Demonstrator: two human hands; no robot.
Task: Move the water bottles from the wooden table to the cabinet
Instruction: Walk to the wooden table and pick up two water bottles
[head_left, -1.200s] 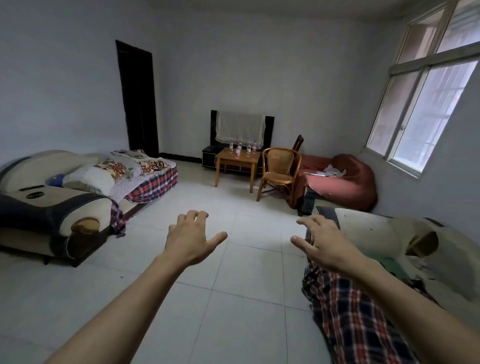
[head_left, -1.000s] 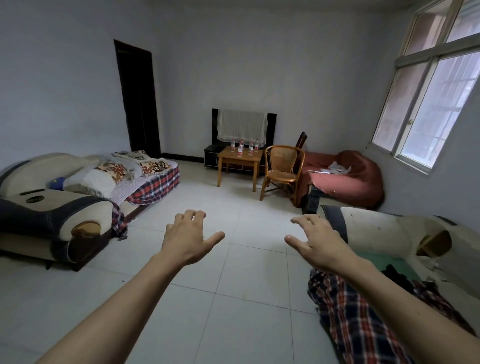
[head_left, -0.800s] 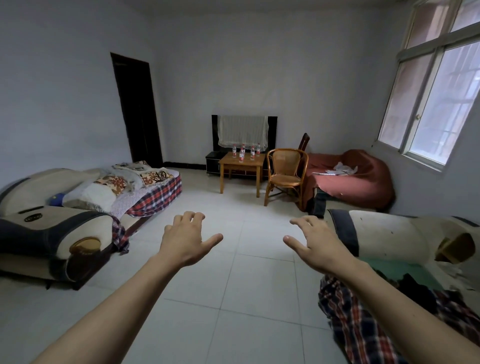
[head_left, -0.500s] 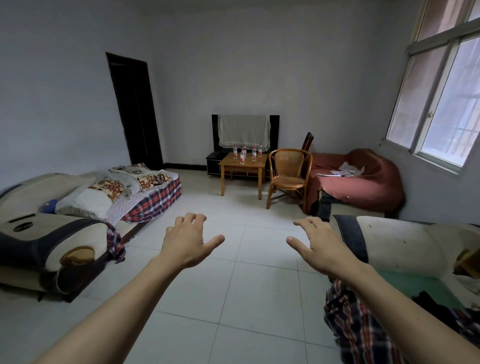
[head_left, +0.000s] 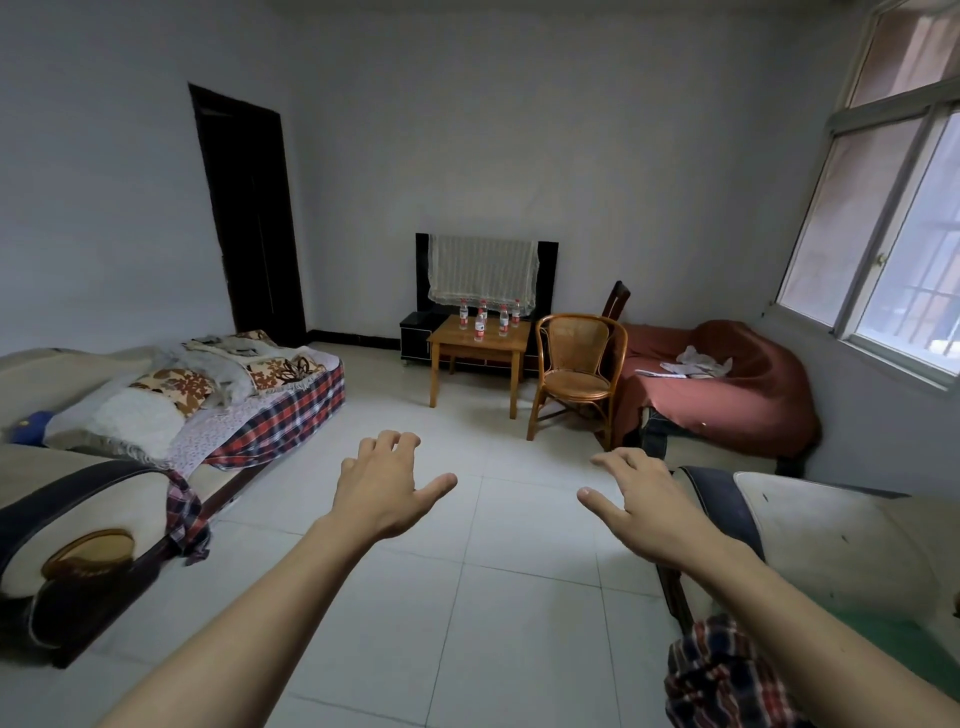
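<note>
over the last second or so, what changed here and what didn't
The view has moved forward across the floor: the table with the bottles and the chair look nearer, and the sofa on the right has slid toward the frame's edge. Nothing was taken or let go. The left hand and right hand stay open and outstretched, empty; the bottles still stand upright on the table.

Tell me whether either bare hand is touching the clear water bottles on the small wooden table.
Apart. The head view shows the left hand and right hand over floor tiles, far short of the clear red-labelled water bottles standing on the small wooden table.
</note>
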